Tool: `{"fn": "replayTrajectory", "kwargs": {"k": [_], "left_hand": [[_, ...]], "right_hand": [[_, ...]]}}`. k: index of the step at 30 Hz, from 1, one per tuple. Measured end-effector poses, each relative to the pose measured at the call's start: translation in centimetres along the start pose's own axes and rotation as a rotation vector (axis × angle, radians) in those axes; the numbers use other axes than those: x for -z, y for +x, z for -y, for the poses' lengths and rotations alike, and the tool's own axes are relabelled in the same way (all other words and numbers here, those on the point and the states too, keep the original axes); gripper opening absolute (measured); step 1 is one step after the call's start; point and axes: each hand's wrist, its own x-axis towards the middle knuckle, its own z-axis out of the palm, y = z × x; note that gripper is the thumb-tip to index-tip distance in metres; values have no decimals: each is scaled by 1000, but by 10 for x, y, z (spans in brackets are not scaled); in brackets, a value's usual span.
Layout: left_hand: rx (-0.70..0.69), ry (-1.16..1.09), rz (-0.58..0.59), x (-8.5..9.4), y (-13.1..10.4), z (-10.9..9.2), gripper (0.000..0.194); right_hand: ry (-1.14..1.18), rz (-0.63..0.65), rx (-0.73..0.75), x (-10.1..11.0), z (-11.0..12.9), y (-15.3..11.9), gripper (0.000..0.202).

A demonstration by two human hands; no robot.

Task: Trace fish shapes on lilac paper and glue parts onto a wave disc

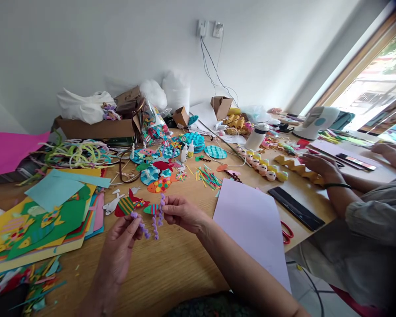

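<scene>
My left hand (122, 237) pinches a curled purple pipe cleaner (144, 230) between thumb and fingers. Another curled purple pipe cleaner (161, 207) is held by my right hand (185, 213), its fingers closed on the upper part. Between the hands is a third wavy purple piece (155, 228); whether it lies on the table or is joined to the others, I cannot tell. Just beyond my hands lie a striped green and red paper fish (125, 205), a small striped fish (149, 209) and an orange dotted fish (159, 185).
Coloured paper sheets (57, 193) are stacked at left, near paper scraps (42, 281). A lilac sheet (251, 229), red-handled scissors (287, 233) and a black case (295, 208) lie at right. Glue bottles (184, 154) stand behind. A co-worker's hand (320, 167) rests beside folded yellow paper (295, 168).
</scene>
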Motion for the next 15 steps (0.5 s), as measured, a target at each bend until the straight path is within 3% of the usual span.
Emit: {"fn": "replayTrajectory", "kwargs": {"k": [15], "left_hand": [[-50, 60, -14, 5, 1, -8, 35]], "right_hand": [[-58, -38, 5, 0, -4, -2, 37]]}}
